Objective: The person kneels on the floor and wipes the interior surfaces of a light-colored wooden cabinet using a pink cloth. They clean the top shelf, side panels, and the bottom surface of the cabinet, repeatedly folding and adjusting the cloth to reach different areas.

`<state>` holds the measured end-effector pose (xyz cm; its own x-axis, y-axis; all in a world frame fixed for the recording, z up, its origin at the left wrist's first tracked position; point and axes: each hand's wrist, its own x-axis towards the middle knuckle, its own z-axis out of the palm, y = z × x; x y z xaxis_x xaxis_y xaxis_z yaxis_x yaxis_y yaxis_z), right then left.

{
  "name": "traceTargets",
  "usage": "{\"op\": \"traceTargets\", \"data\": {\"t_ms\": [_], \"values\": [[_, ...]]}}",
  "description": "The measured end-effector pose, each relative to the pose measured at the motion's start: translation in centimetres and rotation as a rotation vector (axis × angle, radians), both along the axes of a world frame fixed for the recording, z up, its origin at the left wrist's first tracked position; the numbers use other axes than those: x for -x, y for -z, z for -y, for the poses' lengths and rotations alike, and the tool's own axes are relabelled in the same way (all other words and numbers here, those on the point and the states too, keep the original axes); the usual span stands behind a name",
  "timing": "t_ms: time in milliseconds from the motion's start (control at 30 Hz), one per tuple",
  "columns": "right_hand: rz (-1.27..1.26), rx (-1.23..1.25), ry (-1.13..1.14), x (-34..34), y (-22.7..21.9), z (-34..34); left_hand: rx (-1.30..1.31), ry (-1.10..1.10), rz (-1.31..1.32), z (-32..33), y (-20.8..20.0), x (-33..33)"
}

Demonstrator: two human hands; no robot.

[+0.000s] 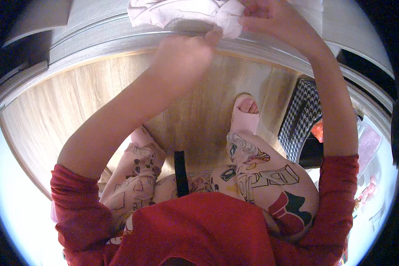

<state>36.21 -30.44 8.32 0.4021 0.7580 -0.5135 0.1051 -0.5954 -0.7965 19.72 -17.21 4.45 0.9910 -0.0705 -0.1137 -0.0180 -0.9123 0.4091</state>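
Observation:
A light pink cloth garment [173,13] lies bunched on the grey wood-grain surface at the top of the view. My left hand [186,51] is closed at the garment's near edge, thumb and fingers pressed together on the cloth. To its right, my right hand [270,20] pinches the garment's right end between thumb and fingers. Part of the right hand runs out of view at the top. What kind of garment it is cannot be made out.
A grey ledge with a metal rail [119,43] curves across in front of me. Below is a wood-look floor [195,102], where my feet stand in pink slippers [245,116]. A black-and-white houndstooth bin [299,108] with something orange-red stands at right. A black strap [180,173] hangs between my legs.

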Motion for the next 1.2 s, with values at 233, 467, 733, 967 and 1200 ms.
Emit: {"op": "traceTargets", "data": {"t_ms": [233,467,733,967,1200], "values": [[0.446,-0.183,-0.062,1.5,0.5,2.5,0.260,-0.247,0.139,0.3,0.7,-0.6],[0.846,-0.289,-0.468,1.4,1.1,0.1,0.265,-0.224,0.210,-0.1,1.3,-1.1],[0.792,-0.271,-0.427,3.2,3.5,-0.2,0.154,-0.177,0.470,-5.6,-1.4,-1.7],[0.966,-0.140,-0.537,3.9,2.7,1.0,0.357,0.045,0.213,-6.8,-2.4,-3.3],[1.061,-0.008,-0.506,2.7,1.6,6.3,0.477,0.206,0.224,-3.7,-0.6,-7.1]]}}
